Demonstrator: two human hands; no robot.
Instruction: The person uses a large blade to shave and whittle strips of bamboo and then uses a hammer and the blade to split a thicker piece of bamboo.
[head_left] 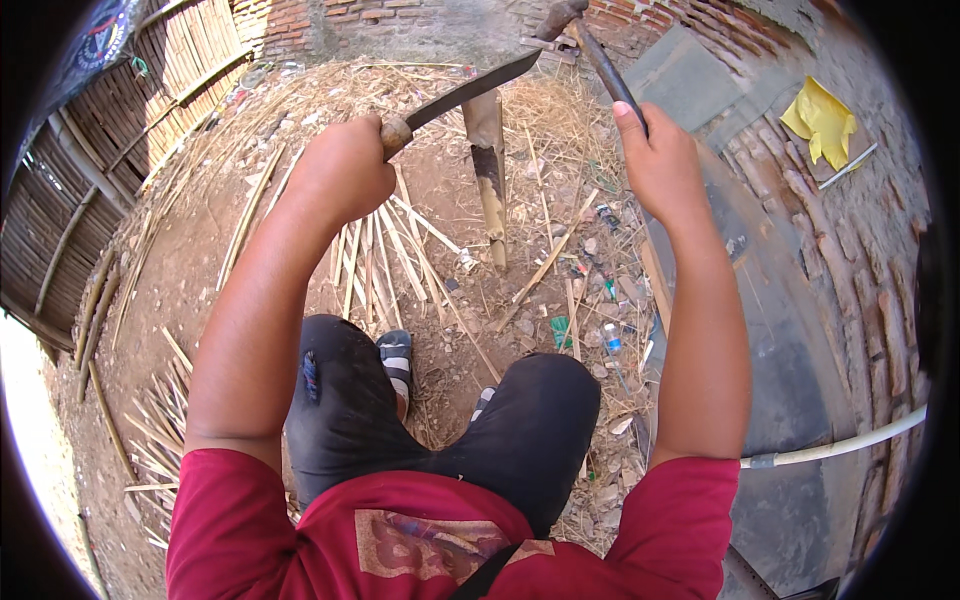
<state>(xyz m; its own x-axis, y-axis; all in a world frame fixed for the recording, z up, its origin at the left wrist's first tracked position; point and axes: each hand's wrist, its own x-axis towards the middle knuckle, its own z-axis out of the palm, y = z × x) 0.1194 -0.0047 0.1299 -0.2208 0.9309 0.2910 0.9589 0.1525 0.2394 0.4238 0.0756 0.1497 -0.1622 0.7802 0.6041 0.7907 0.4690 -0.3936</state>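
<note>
My left hand point(345, 168) is closed around the wooden handle of a machete point(465, 92), whose dark blade points up and to the right. Below the blade, a split bamboo piece point(487, 170) stretches down over the dirt; its top end meets the blade in view, though I cannot tell whether they touch. In my right hand point(662, 160) is a hammer point(597, 62), gripped near the end of its dark handle, thumb along it. The hammer's head is raised beyond the machete's tip, apart from the blade.
Thin bamboo strips point(380, 255) lie scattered between and left of my legs, with another pile point(155, 455) at lower left. A bamboo wall point(75, 190) stands left. On the right are dark panels point(760, 340), a white pipe point(840, 442) and a yellow sheet point(822, 120) by bricks.
</note>
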